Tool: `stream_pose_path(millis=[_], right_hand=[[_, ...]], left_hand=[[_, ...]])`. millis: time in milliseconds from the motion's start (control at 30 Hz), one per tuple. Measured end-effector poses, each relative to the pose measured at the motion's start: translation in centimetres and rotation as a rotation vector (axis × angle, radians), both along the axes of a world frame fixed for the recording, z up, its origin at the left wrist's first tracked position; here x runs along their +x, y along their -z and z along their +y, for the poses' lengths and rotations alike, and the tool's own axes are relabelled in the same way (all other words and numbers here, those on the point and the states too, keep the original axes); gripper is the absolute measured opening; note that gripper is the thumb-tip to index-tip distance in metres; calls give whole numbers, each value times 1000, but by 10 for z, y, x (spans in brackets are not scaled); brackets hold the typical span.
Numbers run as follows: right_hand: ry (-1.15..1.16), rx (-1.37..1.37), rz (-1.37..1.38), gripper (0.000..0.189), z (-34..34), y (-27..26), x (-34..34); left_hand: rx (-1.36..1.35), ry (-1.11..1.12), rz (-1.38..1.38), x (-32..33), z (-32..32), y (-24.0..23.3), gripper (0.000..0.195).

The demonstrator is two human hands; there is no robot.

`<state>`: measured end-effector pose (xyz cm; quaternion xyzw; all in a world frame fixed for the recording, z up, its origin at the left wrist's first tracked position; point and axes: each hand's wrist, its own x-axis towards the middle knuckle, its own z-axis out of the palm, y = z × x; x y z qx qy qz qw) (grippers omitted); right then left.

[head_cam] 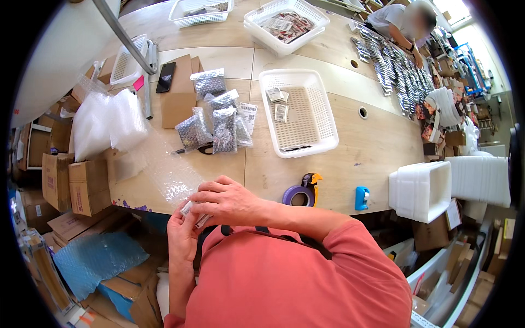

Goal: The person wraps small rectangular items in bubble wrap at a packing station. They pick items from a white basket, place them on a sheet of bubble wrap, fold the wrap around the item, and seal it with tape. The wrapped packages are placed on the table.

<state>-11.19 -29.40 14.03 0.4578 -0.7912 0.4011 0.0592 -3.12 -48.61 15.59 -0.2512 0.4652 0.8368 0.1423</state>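
Near the table's front edge both hands meet at small labelled packets. My left hand grips them from below, its thumb on top. My right hand lies over them with bent fingers, beside the end of a strip of clear bubble wrap. That strip runs up to a bubble wrap roll at the left. Behind the hands lie several bubble-wrapped parcels, partly over a sheet with a barcode. A white perforated basket to the right holds a few small packets.
A purple tape roll in a dispenser and a small blue tape dispenser stand near the front edge. A black phone rests on cardboard. Stacked white tubs are at the right. A co-worker leans over silvery packets.
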Motion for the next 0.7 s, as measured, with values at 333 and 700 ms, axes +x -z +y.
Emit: stream_pose_path(millis=[333,700], right_hand=[[980,1090,-703,42,236,133,-131],[853,869,-1147,39,288,211,-147]], left_hand=[[-17,-6,-111,-4,10,12,42],[-44,4,-109,-8,5,17,37]])
